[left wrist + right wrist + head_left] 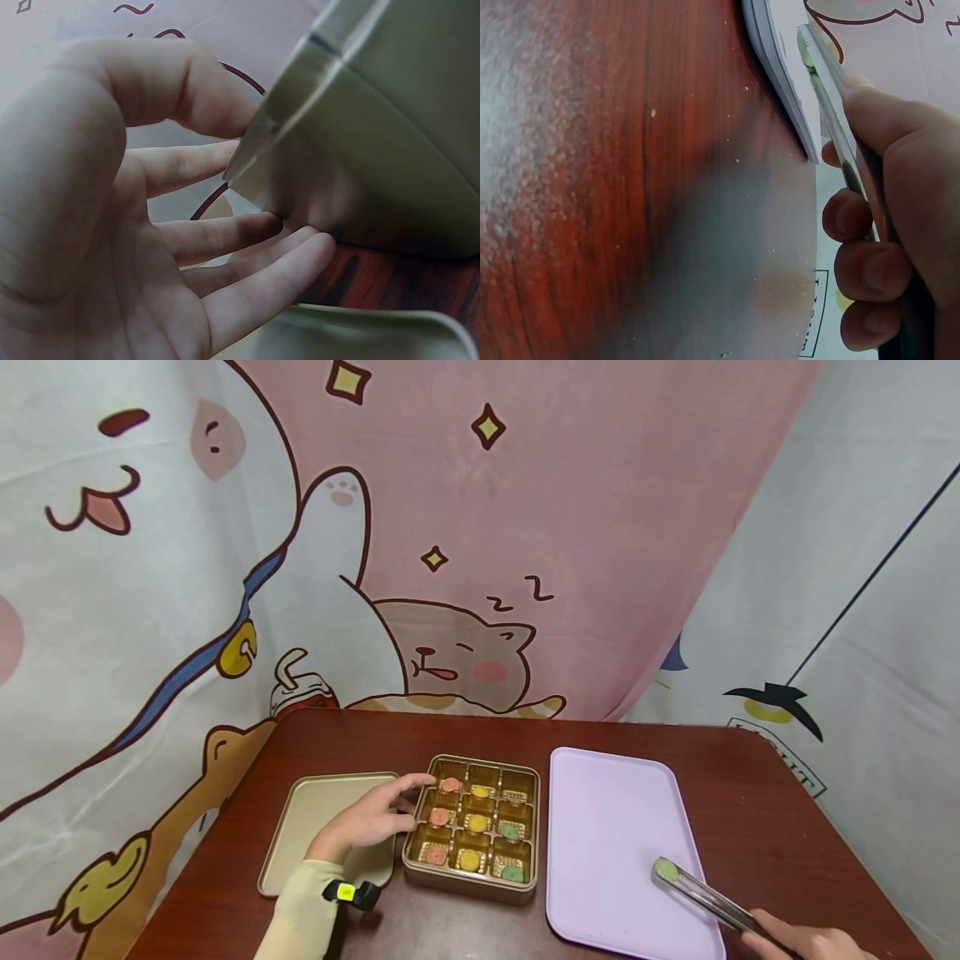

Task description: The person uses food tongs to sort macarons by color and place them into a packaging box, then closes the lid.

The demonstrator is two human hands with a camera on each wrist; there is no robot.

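My left hand touches the left rim and side of a gold tin, its fingers nearly straight in the left wrist view. Inside, a gold divided insert carries small round button-like sweets: pink ones in the left column, yellow ones in the middle, and green ones in the right column's front and middle compartments. The back right compartment shows only its gold floor. My right hand grips metal tongs, whose tips pinch a green sweet above the purple tray.
A light purple tray lies right of the tin. The tin's flat gold lid is on the left, partly under my left forearm. Dark red-brown table surrounds them, with a printed cloth hanging behind.
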